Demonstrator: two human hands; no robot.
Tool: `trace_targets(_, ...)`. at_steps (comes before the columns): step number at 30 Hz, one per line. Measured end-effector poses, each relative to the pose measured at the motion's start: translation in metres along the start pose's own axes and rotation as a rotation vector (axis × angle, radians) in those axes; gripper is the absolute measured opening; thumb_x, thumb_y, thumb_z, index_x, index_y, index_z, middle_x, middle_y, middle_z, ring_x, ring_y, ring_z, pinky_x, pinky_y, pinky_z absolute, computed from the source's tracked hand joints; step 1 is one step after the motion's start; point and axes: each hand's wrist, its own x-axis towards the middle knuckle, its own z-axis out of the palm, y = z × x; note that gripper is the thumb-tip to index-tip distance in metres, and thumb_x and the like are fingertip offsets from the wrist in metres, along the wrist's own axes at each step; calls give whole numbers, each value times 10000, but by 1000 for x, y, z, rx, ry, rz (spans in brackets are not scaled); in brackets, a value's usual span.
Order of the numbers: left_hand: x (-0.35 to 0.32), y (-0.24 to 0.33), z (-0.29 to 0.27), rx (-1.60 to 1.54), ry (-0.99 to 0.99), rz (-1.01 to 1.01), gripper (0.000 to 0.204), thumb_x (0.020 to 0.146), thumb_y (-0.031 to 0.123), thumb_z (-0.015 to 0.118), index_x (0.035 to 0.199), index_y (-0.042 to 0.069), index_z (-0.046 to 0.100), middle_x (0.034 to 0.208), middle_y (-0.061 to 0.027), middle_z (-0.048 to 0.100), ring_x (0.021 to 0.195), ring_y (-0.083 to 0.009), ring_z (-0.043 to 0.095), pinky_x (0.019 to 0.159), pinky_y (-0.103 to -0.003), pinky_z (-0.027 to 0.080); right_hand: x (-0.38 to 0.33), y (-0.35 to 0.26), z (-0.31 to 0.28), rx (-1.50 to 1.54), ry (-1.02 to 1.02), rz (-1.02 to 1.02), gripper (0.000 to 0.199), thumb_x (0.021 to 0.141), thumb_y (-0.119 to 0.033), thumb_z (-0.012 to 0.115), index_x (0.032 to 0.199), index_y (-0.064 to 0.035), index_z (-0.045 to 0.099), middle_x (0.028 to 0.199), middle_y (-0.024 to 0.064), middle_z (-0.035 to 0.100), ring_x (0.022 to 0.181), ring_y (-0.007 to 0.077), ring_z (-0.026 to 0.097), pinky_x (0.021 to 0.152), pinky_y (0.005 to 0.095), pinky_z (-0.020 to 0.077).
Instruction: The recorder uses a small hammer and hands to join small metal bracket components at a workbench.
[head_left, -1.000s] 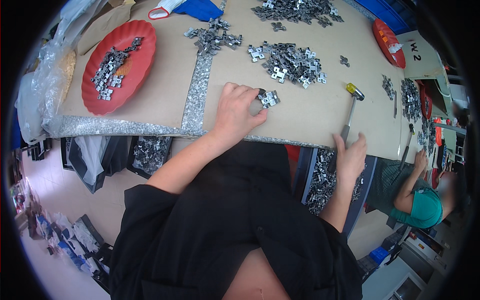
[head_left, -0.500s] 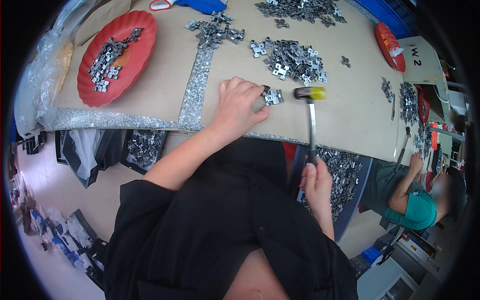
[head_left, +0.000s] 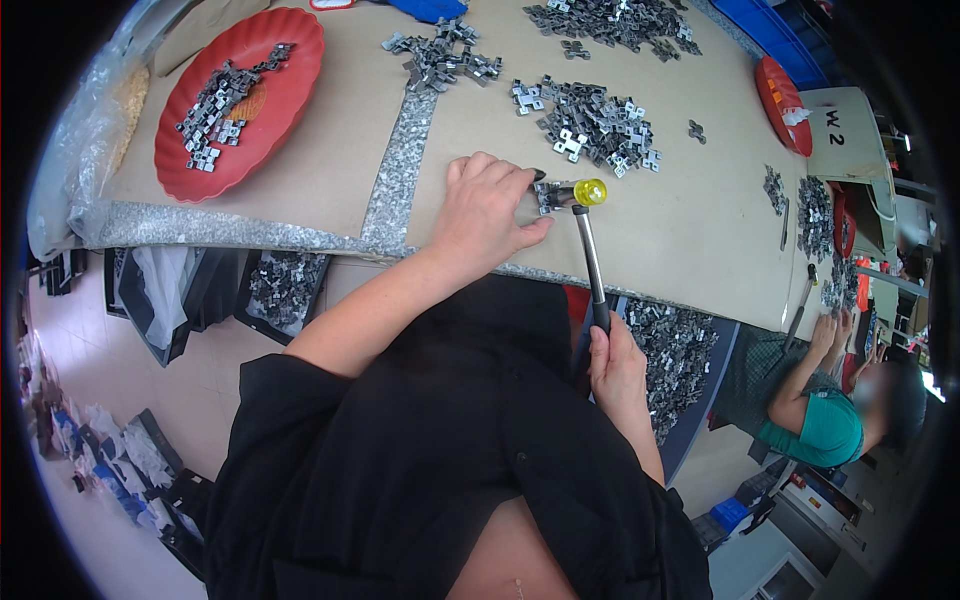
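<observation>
Left hand (head_left: 487, 208) flat on the workbench (head_left: 690, 215), fingers spread and pressing down on a small metal bracket piece (head_left: 549, 194) that peeks out just past the fingertips. Right hand (head_left: 615, 368) is down near the bench edge, fist wrapped tight around the dark grip of a hammer (head_left: 591, 255), and the shaft runs up and away from the body so that the yellow head (head_left: 589, 192) sits right at the bracket piece, touching it or a hair above, hard to say from this angle. So the two hands are well apart, one pinning the part, one clamped on the tool. Just beyond the hammer head lies a loose heap of grey metal brackets (head_left: 592, 122); another small heap (head_left: 442, 59) sits to its left, and a bigger spread (head_left: 612, 19) at the far edge. Far left on the bench, a red plastic plate (head_left: 290, 95) carries more brackets. Below the bench edge on the right, a dark bin (head_left: 672, 350) is full of the same metal parts, just beside the right hand. Off to the right, another person in a teal shirt (head_left: 812, 430) has both hands up at the bench beside a second hammer (head_left: 802, 296).
</observation>
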Motion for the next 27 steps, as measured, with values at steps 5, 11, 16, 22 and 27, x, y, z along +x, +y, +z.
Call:
trace_targets(5, 0, 0, 0, 36, -31, -14, 322, 575, 175, 706, 828, 18, 584, 790, -60, 559, 836, -212, 480, 781, -347, 314, 2, 0, -2, -48, 31, -82, 239, 883, -152, 441, 1056, 7, 483, 627, 97, 526, 474, 174, 529, 457, 278, 426)
trace_targets(11, 1, -1, 0, 24, -12, -3, 295, 578, 165, 701, 813, 30, 585, 774, -50, 555, 828, -209, 479, 770, -345, 315, -3, -9, -14, 21, 201, -132, 252, 855, -109, 464, 1064, 32, 459, 790, 233, 542, 659, 361, 577, 548, 387, 465)
trace_targets(16, 1, -1, 2, 47, -21, -11, 289, 576, 167, 703, 802, 33, 583, 764, -44, 549, 817, -207, 478, 766, -346, 315, 1, -9, -6, -107, -48, 8, 252, 853, -119, 465, 1050, 37, 459, 797, 213, 556, 641, 353, 579, 538, 394, 467)
trace_targets(22, 1, -1, 2, 54, -7, -5, 291, 573, 186, 708, 783, 33, 578, 749, -39, 542, 803, -209, 476, 765, -348, 317, 5, 7, -10, 4, 250, 107, 257, 860, -125, 461, 1066, 28, 484, 822, 212, 565, 723, 321, 586, 621, 359, 462)
trace_targets(27, 1, 0, 1, 29, 3, -8, 299, 568, 210, 712, 763, 31, 571, 715, -40, 541, 789, -207, 480, 775, -348, 316, 24, 30, -19, -220, 496, 218, 262, 852, -145, 478, 1031, 45, 488, 885, 214, 546, 759, 341, 553, 663, 384, 436)
